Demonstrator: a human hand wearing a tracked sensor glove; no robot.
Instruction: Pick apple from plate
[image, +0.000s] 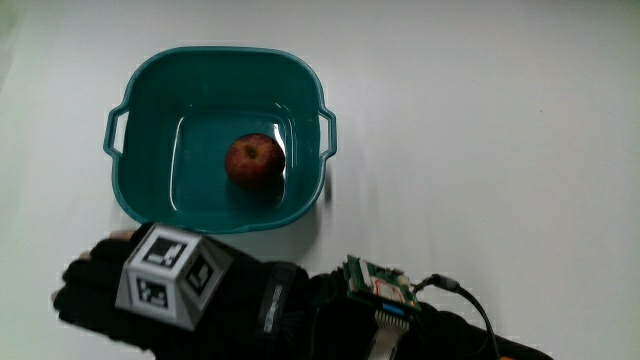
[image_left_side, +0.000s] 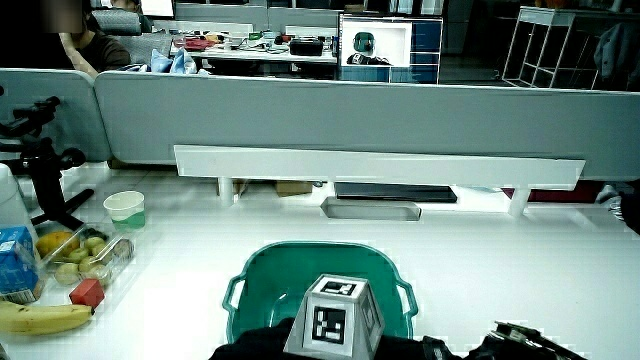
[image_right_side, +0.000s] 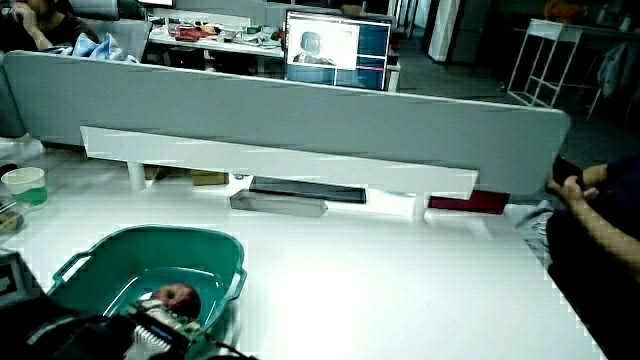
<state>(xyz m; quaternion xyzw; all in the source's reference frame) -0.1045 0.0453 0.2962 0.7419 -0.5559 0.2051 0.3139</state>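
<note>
A red apple (image: 254, 160) lies inside a teal basin (image: 220, 55) with two handles; there is no plate. The apple (image: 254, 160) also shows in a side view (image_right_side: 178, 297), low in the basin (image_right_side: 150, 232). The gloved hand (image: 100, 295) rests just outside the basin's rim, nearer to the person than the basin, with the patterned cube (image: 170, 275) on its back. Its fingers look relaxed and hold nothing. In a side view the cube (image_left_side: 335, 318) hides the inside of the basin (image_left_side: 300, 250).
A small circuit board with a cable (image: 380, 283) sits on the forearm. At the table's edge stand a green cup (image_left_side: 125, 208), a clear box of fruit (image_left_side: 80, 260), a red block (image_left_side: 87, 292), a banana (image_left_side: 40, 318) and a black tripod (image_left_side: 45, 170). A white shelf (image_left_side: 380, 165) runs along the partition.
</note>
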